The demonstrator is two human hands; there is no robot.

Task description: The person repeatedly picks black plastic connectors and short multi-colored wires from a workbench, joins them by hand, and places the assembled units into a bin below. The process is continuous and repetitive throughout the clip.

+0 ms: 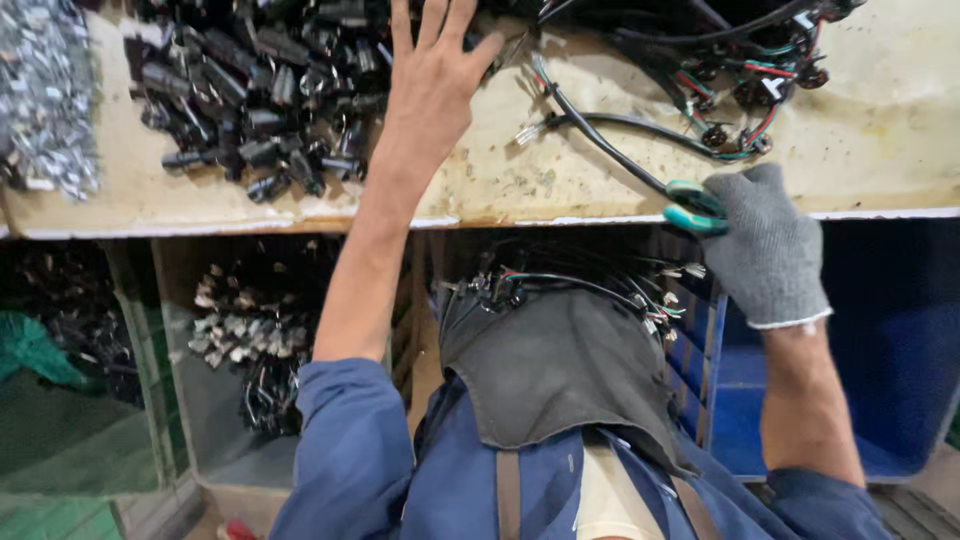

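**Left hand** (432, 75): bare, fingers spread and open, nothing gripped. It lies palm down at the right fringe of the pile of black connectors (260, 95), fingertips reaching toward the worktop's far edge. The forearm crosses the near edge of the worktop (880, 130); a blue sleeve (350, 450) is pushed up to the elbow.

**Right hand** (762, 245): in a grey knit glove, closed around the teal handle of a cutting tool (690, 208) at the near edge of the worktop, right of centre. The tool's working end is not clear to see.

**Black cable** (600, 135): runs from the tool up and left across the worktop, toward the far edge; a second black strand branches left to a small pale plug end (527, 133).

**Wire harness bundle** (750, 80): black, red and green leads with round black ends, at the far right corner of the worktop, well apart from the left hand.

**Heap of small silvery metal parts** (45, 90): far left corner of the worktop.

**Below the near edge**: a bin holding pale terminals with dark leads (245, 330) at left; a blue crate (900, 340) at right; a further cluster of wired parts (570, 285) above a grey apron (560, 370) worn by the person.
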